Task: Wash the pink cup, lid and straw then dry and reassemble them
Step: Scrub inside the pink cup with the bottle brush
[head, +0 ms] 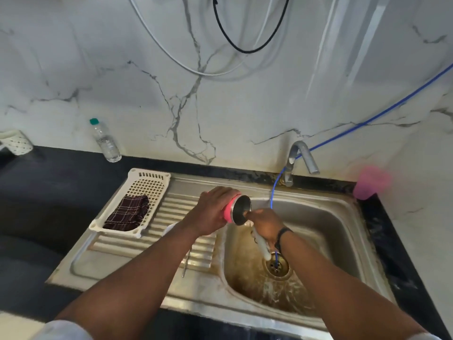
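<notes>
Over the sink basin [326,231] we hold the pink cup [235,209] tipped on its side, its steel-lined mouth facing right. Our left hand [213,212] wraps around the cup's body, fingers curled over the top. Our right hand [266,224] grips the white handle of a brush [261,244], whose head goes into the cup's mouth; the handle slants down toward the drain [277,266]. A dark band sits on our right wrist.

A thin blue hose [274,190] runs from the wall past the tap [297,155] and down into the drain. On the ribbed draining board [171,212] to the left, a thin metal straw [185,265] lies beside our left forearm, and a white object shows partly behind that forearm; we cannot tell what it is. A white slotted tray [152,182] sits farther left, holding a dark checked cloth [130,212]. A clear bottle [105,141] with a green cap stands against the marble wall, and a blurred pink container [370,182] sits at the sink's back right corner.
</notes>
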